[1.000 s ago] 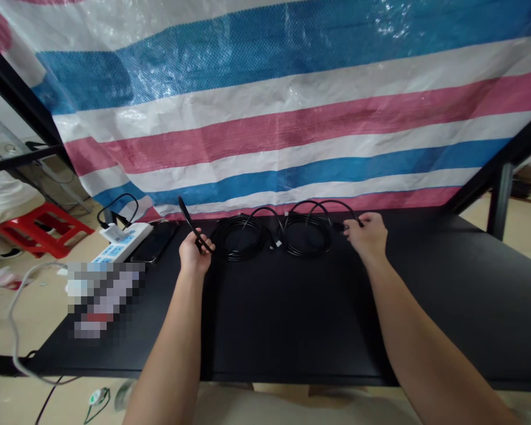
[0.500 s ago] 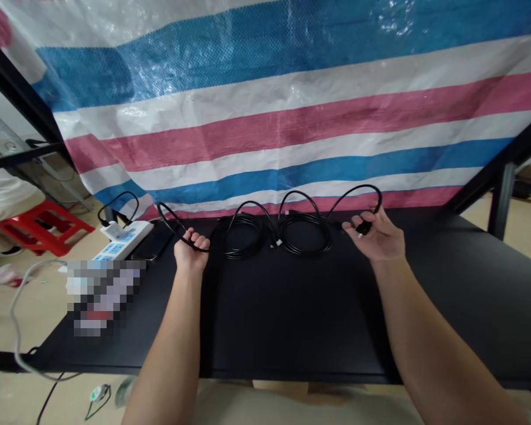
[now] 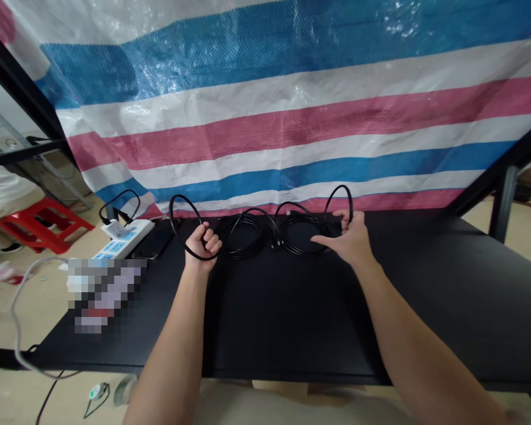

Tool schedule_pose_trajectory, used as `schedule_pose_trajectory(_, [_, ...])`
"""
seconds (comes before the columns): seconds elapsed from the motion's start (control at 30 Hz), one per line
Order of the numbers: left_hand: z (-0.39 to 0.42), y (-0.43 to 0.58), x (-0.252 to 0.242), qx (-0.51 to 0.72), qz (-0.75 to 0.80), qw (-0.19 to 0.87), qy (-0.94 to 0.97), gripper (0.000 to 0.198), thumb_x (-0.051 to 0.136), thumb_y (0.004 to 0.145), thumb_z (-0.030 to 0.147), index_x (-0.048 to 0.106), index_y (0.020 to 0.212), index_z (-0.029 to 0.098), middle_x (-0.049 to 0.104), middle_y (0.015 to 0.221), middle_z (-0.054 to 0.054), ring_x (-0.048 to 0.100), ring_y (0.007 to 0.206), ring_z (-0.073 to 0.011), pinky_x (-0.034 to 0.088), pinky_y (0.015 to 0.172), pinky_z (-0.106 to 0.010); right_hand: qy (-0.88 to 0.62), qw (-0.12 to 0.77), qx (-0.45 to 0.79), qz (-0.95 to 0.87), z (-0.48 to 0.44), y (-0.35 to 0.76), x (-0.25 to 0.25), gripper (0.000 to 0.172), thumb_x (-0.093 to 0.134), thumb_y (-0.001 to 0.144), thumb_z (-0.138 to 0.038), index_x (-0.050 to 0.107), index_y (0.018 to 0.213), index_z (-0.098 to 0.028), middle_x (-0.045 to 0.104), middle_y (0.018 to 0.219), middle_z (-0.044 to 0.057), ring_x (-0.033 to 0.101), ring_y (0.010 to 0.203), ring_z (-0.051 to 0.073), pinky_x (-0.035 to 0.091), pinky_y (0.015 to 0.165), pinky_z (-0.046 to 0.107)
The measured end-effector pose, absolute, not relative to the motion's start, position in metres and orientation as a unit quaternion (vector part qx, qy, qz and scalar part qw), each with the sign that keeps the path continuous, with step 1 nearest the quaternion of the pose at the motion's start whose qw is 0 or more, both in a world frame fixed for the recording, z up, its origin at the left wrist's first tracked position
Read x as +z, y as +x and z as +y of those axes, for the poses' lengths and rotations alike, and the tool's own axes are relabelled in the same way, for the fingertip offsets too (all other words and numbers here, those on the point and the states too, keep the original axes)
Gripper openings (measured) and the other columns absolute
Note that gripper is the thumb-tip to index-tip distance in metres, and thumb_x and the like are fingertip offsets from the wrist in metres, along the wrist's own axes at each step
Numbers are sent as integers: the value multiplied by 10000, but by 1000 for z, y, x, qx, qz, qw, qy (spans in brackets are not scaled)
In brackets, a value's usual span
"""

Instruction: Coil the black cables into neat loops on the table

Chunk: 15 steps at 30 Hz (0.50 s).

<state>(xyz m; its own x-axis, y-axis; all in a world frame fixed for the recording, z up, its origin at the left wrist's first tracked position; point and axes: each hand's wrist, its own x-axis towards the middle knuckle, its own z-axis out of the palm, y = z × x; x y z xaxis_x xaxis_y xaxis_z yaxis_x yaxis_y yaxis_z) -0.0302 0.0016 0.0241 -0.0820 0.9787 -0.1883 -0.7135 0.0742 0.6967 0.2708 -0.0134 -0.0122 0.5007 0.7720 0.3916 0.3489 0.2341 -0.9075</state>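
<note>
Your right hand (image 3: 351, 236) has shifted inward, fingers spread, its grip on the cable loop (image 3: 343, 200) at 12 o'clock unclear. Your left hand (image 3: 202, 245) curls shut around a second cable loop (image 3: 180, 215). Two black cable coils (image 3: 241, 236) lie between your hands on the black table (image 3: 292, 319); a power strip (image 3: 124, 233) sits at 10 o'clock.

Bright, even indoor light; sharp through the middle, bent at the edges.
Soft, diffuse light lies across the striped woven tarpaulin (image 3: 265, 118), with no source in view, and small white glints of glare sit near its top right. Below it, the black tabletop (image 3: 292, 307) looks matte and dim, with only faint shadows, and the coiled black cables (image 3: 243, 219) nearly merge into it. Wide-angle distortion curves the tarpaulin's stripes and slants the black metal frame bars (image 3: 22, 82) at its sides. Below its lower left corner, a pixelated patch (image 3: 106, 295) blurs out all detail.
</note>
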Motion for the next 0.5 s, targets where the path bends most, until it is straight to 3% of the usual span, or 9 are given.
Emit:
schedule_pose_trajectory(0.1, [1,-26,25,649,348,643,209,218,407,874,134,472,671,181,271,440,93,234,296,-41,177,310,-148,-640,592,115,-476,-13,260,-13,461,810,426,-341,512,760,-230,516,668,-50,491,596,134,422,571,286])
schedule_pose_trajectory(0.2, [2,-23,24,687,373,586,212,202,433,858,147,466,662,188,308,427,90,256,291,-47,180,322,-155,-628,630,135,-438,-12,257,-10,335,730,561,-425,472,667,-238,493,546,-61,486,505,123,422,541,278])
schedule_pose_trajectory(0.4, [0,-17,20,698,372,557,252,149,560,783,156,476,664,188,375,443,81,353,326,-67,249,360,-172,-543,732,238,-335,-5,262,-8,479,545,671,-696,399,585,-248,370,428,-78,305,351,80,232,330,227])
schedule_pose_trajectory(0.5, [-4,-8,17,662,356,594,286,148,573,792,171,483,676,186,375,447,80,348,329,-67,251,367,-176,-535,741,223,-338,-4,262,-10,500,519,684,-715,343,600,-255,351,458,-86,311,383,81,257,345,221])
